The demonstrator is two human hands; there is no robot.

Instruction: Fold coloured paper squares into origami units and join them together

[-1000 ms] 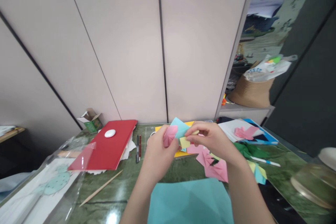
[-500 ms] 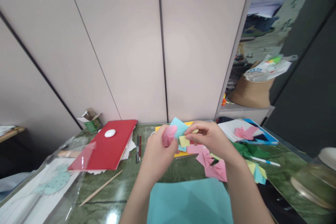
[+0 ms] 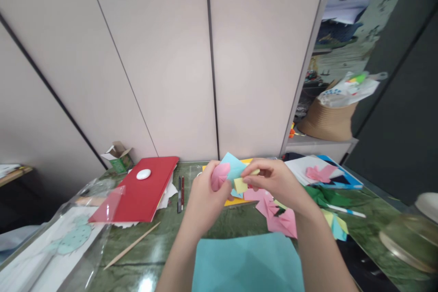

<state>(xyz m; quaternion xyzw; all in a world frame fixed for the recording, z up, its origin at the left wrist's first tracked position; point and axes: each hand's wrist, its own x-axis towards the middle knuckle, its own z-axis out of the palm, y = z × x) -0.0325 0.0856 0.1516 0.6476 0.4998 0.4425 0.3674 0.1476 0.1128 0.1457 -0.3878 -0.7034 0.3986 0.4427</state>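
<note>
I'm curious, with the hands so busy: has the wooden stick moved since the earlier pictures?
No. The stick meets the dark line across the table at the same spot near its lower end as before.

On your table [image 3: 140, 246], a red folder [image 3: 143, 191] lies at ten o'clock with a white disc [image 3: 143, 174] on top, and a small open box [image 3: 120, 160] just behind. At two o'clock, a tan hat [image 3: 327, 121] sits on a shelf [image 3: 318, 140].
</note>
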